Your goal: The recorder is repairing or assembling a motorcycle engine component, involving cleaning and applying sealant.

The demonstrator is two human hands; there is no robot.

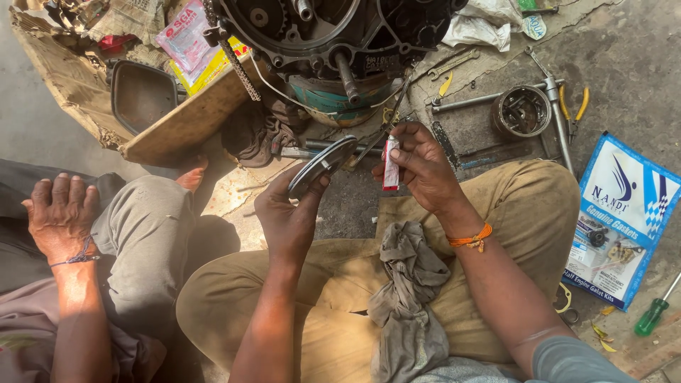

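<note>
Above the lap, left hand (287,213) clamps round metal cover plate (323,164) by its edge, right hand (420,164) just right, fingers pinched shut on small red-white tube (391,164), engine casing (333,35) beyond, grey rag (408,298) on thigh

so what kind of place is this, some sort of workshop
Most likely an informal roadside or floor-level engine repair shop. An opened engine with its chain sits on bare concrete, with spanners, pliers and a screwdriver scattered around. The left hand holds a round metal plate, the right hand a small tube.
</note>
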